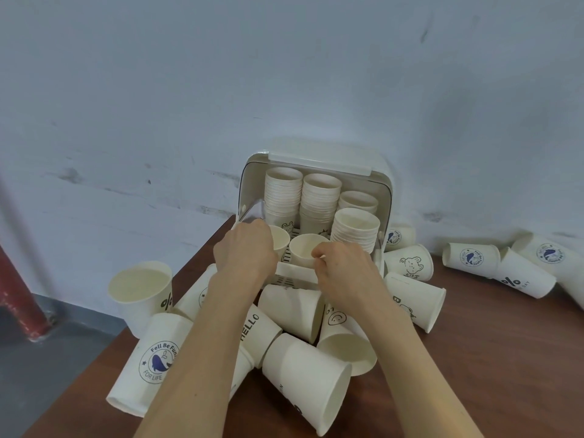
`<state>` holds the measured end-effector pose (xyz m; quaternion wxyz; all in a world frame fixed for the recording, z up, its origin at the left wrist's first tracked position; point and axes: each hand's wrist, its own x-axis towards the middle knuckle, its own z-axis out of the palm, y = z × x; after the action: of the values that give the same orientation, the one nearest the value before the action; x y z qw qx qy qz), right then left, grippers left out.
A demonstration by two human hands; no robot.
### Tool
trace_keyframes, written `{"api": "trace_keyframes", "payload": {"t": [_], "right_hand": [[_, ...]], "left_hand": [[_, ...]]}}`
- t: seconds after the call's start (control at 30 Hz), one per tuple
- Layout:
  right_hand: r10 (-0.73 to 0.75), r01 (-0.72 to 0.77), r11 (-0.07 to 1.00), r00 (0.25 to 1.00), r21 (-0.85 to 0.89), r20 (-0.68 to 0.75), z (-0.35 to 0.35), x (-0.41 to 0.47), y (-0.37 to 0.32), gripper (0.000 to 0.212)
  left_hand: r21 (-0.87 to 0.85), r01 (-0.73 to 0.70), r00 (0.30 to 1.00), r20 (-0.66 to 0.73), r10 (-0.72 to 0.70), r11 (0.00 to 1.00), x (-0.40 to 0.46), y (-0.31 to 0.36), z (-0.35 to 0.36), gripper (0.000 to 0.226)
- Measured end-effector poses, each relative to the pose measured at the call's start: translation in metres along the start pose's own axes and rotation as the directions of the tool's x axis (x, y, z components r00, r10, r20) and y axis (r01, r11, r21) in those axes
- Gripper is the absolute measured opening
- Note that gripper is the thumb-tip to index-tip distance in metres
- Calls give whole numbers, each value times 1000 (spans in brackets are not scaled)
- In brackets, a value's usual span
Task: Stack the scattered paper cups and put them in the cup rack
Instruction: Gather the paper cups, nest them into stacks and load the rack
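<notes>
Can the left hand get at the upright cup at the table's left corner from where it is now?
Probably yes. The upright cup stands open-mouthed with nothing over it, but the left hand is busy on a cup in the rack and must let go first.

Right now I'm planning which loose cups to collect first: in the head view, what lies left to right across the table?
Upright white paper cup with a percent sign → tipped white whale-logo cup → white plastic cup rack → tipped white bear-drawing cup → tipped white whale-logo cup by the wall.
</notes>
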<state>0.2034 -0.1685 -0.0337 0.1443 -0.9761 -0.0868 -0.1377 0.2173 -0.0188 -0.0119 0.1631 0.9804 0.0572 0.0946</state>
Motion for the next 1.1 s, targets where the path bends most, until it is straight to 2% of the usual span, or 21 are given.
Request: {"api": "trace_keyframes", "payload": {"t": [0.3,0.53,0.83,1.1], "right_hand": [[33,-34,999,999,26,20,-8,-2,-2,26],[48,-47,999,999,23,-21,-19,-4,0,26],[132,-125,988,988,86,-82,-52,-23,29,27],[247,-232,967,953,105,-173,-99,-53,94,31]], "left_hand": [[-31,8,1000,19,-8,999,0,1,-1,37],[-47,-52,996,-72,49,998,-11,14,-12,28],[-64,-284,941,-210,265,957,-32,47,-16,24],[-175,-529,842,-235,486,831,-73,94,-17,21]]}}
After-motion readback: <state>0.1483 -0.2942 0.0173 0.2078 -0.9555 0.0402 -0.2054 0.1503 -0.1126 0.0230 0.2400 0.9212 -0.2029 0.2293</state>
